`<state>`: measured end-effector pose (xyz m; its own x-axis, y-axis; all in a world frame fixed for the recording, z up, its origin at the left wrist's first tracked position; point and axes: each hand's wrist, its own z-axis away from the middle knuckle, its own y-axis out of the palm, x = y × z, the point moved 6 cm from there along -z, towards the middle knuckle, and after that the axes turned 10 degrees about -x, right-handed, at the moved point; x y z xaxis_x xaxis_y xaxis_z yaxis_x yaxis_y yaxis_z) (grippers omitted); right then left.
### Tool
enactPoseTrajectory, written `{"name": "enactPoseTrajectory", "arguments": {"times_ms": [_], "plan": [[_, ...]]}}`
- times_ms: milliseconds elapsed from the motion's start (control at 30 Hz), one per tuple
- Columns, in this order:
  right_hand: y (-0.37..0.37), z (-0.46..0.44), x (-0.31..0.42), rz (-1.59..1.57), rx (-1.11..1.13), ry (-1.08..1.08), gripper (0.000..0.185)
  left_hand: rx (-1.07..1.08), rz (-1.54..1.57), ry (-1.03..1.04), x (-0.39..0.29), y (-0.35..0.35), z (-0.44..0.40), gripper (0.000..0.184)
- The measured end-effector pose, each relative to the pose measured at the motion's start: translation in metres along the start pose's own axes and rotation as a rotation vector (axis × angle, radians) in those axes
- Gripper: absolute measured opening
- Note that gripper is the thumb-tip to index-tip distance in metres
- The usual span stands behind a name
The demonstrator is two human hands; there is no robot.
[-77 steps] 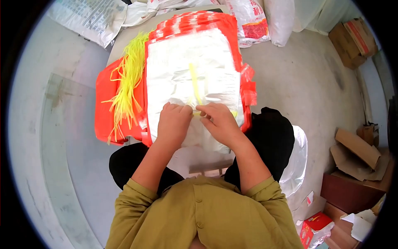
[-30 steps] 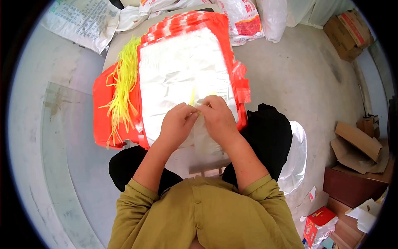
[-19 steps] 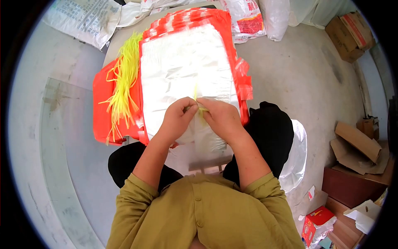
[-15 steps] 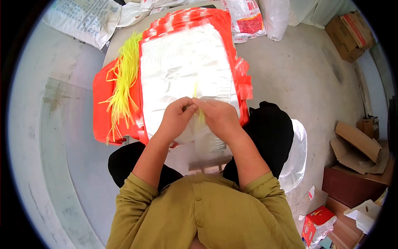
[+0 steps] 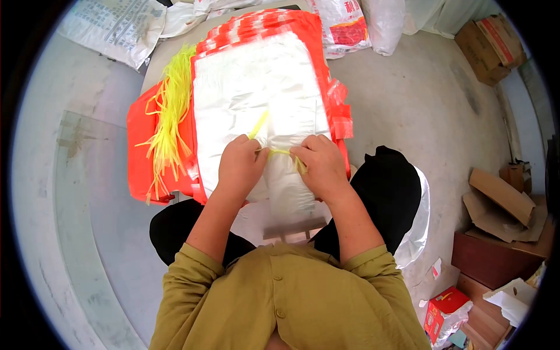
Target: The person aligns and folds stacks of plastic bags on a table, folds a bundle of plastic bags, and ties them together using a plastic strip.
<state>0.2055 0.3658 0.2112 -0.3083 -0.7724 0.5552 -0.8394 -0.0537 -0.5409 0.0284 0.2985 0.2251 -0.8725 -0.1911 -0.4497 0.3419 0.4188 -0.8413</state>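
Observation:
A yellow plastic strip point(image 5: 280, 152) stretches between my two hands, across a gathered bundle of clear plastic bags point(image 5: 290, 175). My left hand point(image 5: 240, 164) is closed on one end, and a tail of the strip sticks out above its fingers. On the other end my right hand point(image 5: 322, 165) is closed, with a short yellow tail hanging below its thumb. The bundle lies on a stack of white plastic bags point(image 5: 251, 76), which rests on red plastic bags point(image 5: 324, 58). Left of the stack lies a bunch of loose yellow strips point(image 5: 172, 116).
White printed sacks point(image 5: 114, 29) lie at the back left, and another sack point(image 5: 343, 26) stands behind the stack. Cardboard boxes point(image 5: 490, 49) are at the back right. Opened cartons point(image 5: 501, 204) and a red box point(image 5: 448, 309) sit on the right. My knees flank the stack.
My hands have moved apart from a close pinch at the middle. The yellow strip is now drawn out sideways across the gathered bags, which look more narrowed under it.

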Motion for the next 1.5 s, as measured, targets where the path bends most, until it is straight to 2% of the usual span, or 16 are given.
{"name": "enactPoseTrajectory", "arguments": {"times_ms": [133, 333, 433, 633, 733, 800, 900, 1000, 1133, 1200, 1333, 1400, 1467, 1500], "plan": [[-0.004, -0.002, 0.002, -0.005, 0.007, 0.033, 0.012, 0.0, -0.067, 0.025, -0.002, 0.003, 0.0, 0.021], [0.01, -0.007, 0.021, -0.33, -0.076, 0.108, 0.011, -0.004, -0.12, 0.063, -0.002, 0.008, 0.001, 0.018], [0.024, -0.007, 0.025, -0.412, 0.06, 0.221, 0.012, 0.002, -0.142, 0.074, 0.0, 0.012, 0.002, 0.015], [0.028, -0.009, 0.015, -0.455, 0.089, 0.386, 0.017, -0.027, -0.157, 0.092, 0.004, 0.011, 0.002, 0.015], [0.03, -0.008, 0.011, -0.441, 0.184, 0.555, 0.018, -0.035, -0.159, 0.081, 0.007, 0.005, 0.003, 0.015], [0.032, -0.008, 0.012, -0.322, 0.208, 0.497, 0.017, -0.041, -0.185, 0.071, 0.004, -0.006, 0.004, 0.012], [0.038, -0.009, 0.015, -0.183, 0.229, 0.338, 0.014, -0.028, -0.151, 0.014, 0.009, -0.02, 0.008, 0.018], [0.042, -0.006, 0.017, -0.144, 0.212, 0.235, 0.014, 0.149, -0.027, -0.283, 0.018, -0.027, 0.017, 0.021], [0.04, -0.004, 0.02, -0.148, 0.137, 0.147, 0.011, 0.246, 0.348, -0.465, 0.026, -0.021, 0.03, 0.021], [0.041, -0.002, 0.021, -0.126, 0.166, 0.127, 0.01, 0.269, 0.547, -0.542, 0.026, -0.013, 0.032, 0.02], [0.039, -0.002, 0.02, -0.173, 0.126, 0.14, 0.013, 0.355, 0.693, -0.537, 0.008, -0.016, 0.034, 0.024], [0.038, -0.003, 0.015, -0.219, 0.144, 0.237, 0.013, 0.416, 0.755, -0.531, -0.001, -0.024, 0.032, 0.028], [0.037, -0.004, 0.012, -0.248, 0.164, 0.311, 0.014, 0.384, 1.252, -0.514, -0.003, -0.023, 0.03, 0.032], [0.036, -0.005, 0.011, -0.253, 0.174, 0.338, 0.015, 0.298, 1.381, -0.545, -0.006, -0.024, 0.027, 0.032]]}}
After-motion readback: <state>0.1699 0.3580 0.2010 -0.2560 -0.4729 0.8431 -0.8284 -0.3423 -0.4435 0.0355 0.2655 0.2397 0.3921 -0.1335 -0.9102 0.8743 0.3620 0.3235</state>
